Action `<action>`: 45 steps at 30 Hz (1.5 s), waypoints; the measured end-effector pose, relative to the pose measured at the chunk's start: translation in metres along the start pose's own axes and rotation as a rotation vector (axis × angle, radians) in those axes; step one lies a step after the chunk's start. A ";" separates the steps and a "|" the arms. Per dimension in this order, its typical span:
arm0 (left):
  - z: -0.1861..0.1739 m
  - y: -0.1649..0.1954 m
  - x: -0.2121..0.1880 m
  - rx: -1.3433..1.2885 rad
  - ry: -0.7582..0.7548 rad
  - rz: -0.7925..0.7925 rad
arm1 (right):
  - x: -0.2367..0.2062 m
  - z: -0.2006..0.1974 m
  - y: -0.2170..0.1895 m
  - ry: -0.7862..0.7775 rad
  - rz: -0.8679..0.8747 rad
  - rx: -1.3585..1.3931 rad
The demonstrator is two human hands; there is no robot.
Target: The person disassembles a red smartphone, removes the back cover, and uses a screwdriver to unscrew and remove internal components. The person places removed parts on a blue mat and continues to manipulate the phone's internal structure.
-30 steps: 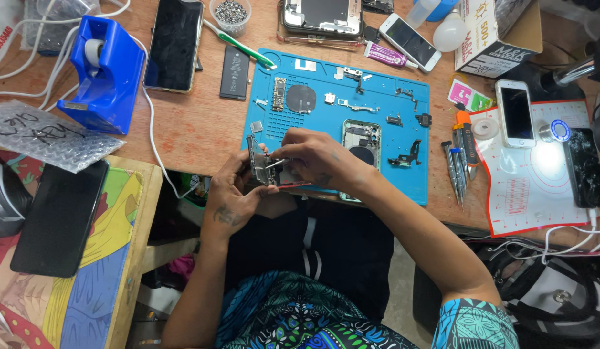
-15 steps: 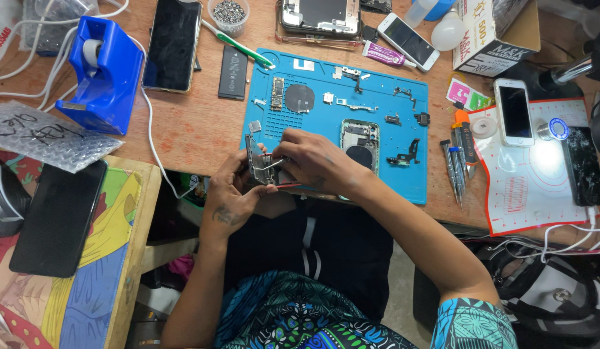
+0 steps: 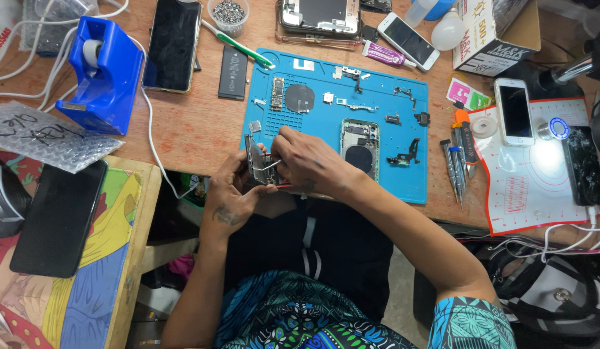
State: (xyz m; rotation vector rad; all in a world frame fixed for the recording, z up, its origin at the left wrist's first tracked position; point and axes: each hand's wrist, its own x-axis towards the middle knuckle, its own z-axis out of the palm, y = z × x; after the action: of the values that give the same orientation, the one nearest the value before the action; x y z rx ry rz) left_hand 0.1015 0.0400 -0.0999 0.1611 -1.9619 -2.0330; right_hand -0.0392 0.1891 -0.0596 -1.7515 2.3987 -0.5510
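My left hand (image 3: 232,194) grips a small phone circuit board (image 3: 253,160), held upright near the front edge of the blue repair mat (image 3: 313,123). My right hand (image 3: 309,161) holds metal tweezers (image 3: 269,166) whose tips touch the board. Both hands meet just in front of the mat's lower left corner. On the mat lie an open phone rear housing (image 3: 360,147), a round black coil (image 3: 300,98) and several small loose parts.
A blue tape dispenser (image 3: 99,74), a dark phone (image 3: 172,44), a black battery (image 3: 233,63) and a cup of screws (image 3: 229,14) sit at the back left. Screwdrivers (image 3: 456,165), a white phone (image 3: 514,111) and a white mat (image 3: 539,181) lie right. A black slab (image 3: 57,220) rests left.
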 end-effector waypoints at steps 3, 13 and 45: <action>0.000 0.001 0.000 0.007 -0.001 -0.005 | 0.001 0.005 0.002 -0.018 0.003 -0.041; 0.000 0.002 0.000 0.059 0.011 -0.005 | 0.001 0.005 0.010 -0.038 -0.024 -0.016; -0.002 0.000 0.001 0.006 0.002 -0.006 | 0.048 -0.010 0.027 0.003 -0.038 0.223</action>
State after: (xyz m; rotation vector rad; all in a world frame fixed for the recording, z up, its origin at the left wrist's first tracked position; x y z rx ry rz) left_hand 0.1009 0.0375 -0.1002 0.1706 -1.9693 -2.0301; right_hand -0.0819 0.1537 -0.0545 -1.7041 2.2108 -0.7920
